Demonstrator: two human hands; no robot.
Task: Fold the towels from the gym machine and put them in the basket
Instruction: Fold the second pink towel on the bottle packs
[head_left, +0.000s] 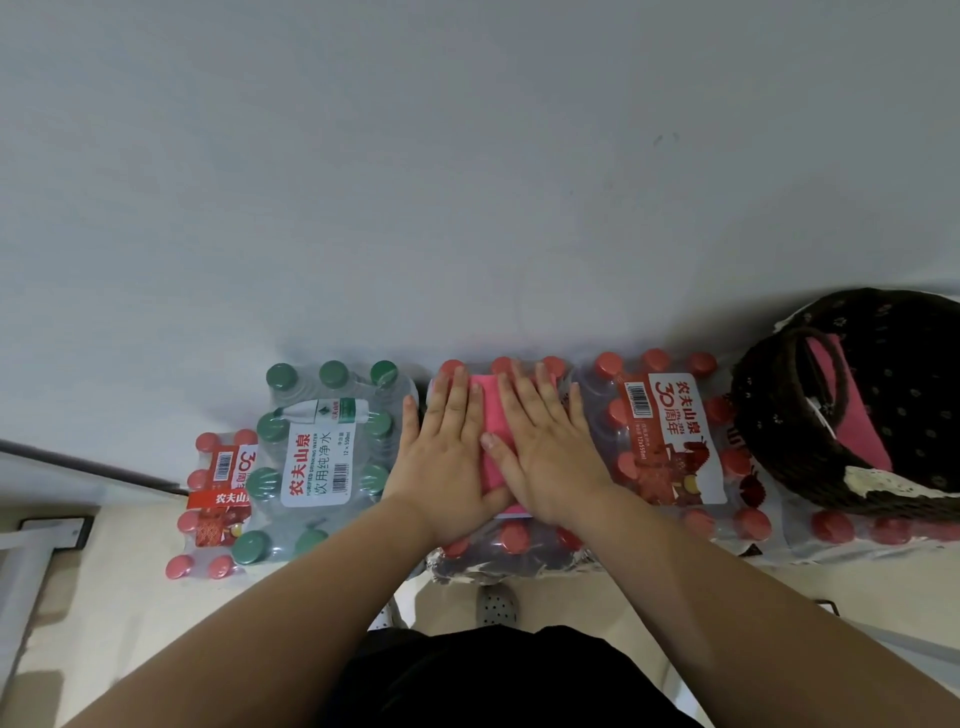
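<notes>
A small folded pink towel (492, 415) lies on top of a shrink-wrapped pack of red-capped water bottles (511, 545) in the middle. My left hand (449, 452) lies flat on the towel's left side with straight fingers. My right hand (545, 447) presses flat on its right side, and most of the towel is hidden under both palms. At the far right a dark woven basket (779, 415) stands on another pack, with a pink towel (847, 405) inside it.
A green-capped bottle pack (322, 457) and a lower red-capped pack (218, 499) stand to the left, another red-capped pack (670, 441) to the right. A grey wall (467, 182) rises right behind them. Pale floor and my slippered foot (497, 605) show below.
</notes>
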